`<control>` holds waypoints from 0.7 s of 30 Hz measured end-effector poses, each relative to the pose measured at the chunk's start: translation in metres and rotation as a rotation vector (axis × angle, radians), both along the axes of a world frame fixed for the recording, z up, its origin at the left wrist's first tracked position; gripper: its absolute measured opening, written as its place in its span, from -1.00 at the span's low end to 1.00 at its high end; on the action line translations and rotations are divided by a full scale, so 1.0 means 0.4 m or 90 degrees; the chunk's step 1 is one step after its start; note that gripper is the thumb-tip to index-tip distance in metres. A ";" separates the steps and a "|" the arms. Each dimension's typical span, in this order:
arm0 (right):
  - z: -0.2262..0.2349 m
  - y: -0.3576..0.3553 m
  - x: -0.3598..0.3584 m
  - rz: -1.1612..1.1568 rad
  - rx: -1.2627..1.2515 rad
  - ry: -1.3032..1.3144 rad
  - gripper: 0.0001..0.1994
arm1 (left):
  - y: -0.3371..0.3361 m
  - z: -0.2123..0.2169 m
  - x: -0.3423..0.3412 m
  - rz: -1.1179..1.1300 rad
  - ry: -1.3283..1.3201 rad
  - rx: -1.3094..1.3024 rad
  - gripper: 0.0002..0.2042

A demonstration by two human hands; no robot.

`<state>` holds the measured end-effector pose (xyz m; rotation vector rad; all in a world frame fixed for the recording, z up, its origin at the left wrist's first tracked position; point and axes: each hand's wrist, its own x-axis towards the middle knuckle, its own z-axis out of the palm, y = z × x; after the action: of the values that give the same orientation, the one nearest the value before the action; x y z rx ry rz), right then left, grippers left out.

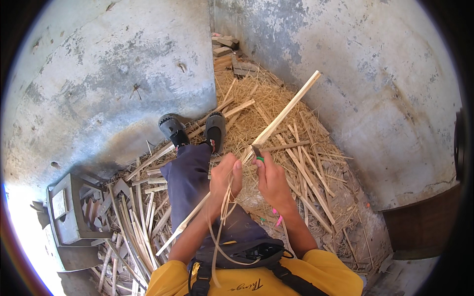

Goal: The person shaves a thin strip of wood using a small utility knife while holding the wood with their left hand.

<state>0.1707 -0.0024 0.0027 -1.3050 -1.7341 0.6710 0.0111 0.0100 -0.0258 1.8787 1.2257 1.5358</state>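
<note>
A long pale split-bamboo strip (pixel 289 107) slants from the upper right, past my hands, and a thin pale length shows again beyond my left forearm. My left hand (pixel 225 176) is closed around the strip, with thin curled slivers (pixel 225 204) hanging below it. In my right hand (pixel 273 181) is a small knife (pixel 256 151), its dark blade against the strip just ahead of my left hand. A bit of green shows at the knife's grip; the rest of the handle is hidden by my fingers.
Shavings (pixel 256 113) and loose strips (pixel 308 182) cover the floor, with more strips (pixel 143 232) heaped at left. A grey box-like frame (pixel 74 209) stands left. Worn walls (pixel 365 74) meet ahead; a brown panel (pixel 419 224) is at right. My shoes (pixel 173 127) rest near the left wall.
</note>
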 end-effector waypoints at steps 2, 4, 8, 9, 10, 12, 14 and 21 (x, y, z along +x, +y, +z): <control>0.020 -0.005 0.008 0.023 -0.022 -0.041 -0.83 | -0.007 0.006 0.000 0.008 0.034 0.037 -0.78; 0.037 -0.014 0.007 0.018 -0.032 -0.044 -0.83 | -0.009 0.003 0.002 0.006 0.064 0.071 -0.81; 0.047 -0.026 0.003 -0.007 -0.020 -0.063 -0.81 | -0.008 -0.016 0.006 0.002 0.104 0.114 -0.86; 0.046 -0.027 0.004 -0.012 -0.033 -0.080 -0.80 | -0.007 -0.021 0.007 0.002 0.110 0.121 -0.87; 0.045 -0.028 0.004 -0.017 -0.045 -0.098 -0.80 | -0.006 -0.023 0.007 0.004 0.116 0.128 -0.87; 0.045 -0.030 0.005 -0.027 -0.063 -0.129 -0.80 | -0.004 -0.024 0.007 0.009 0.127 0.144 -0.87; 0.050 -0.034 0.003 -0.038 -0.075 -0.156 -0.81 | -0.002 -0.028 0.011 0.014 0.133 0.159 -0.85; 0.088 -0.055 -0.007 -0.073 -0.074 -0.283 -0.87 | -0.013 -0.024 0.009 -0.003 0.171 0.178 -0.82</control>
<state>0.1677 -0.0243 0.0379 -1.7189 -1.9699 0.4431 0.0149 0.0050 -0.0353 2.3297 1.1604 1.5566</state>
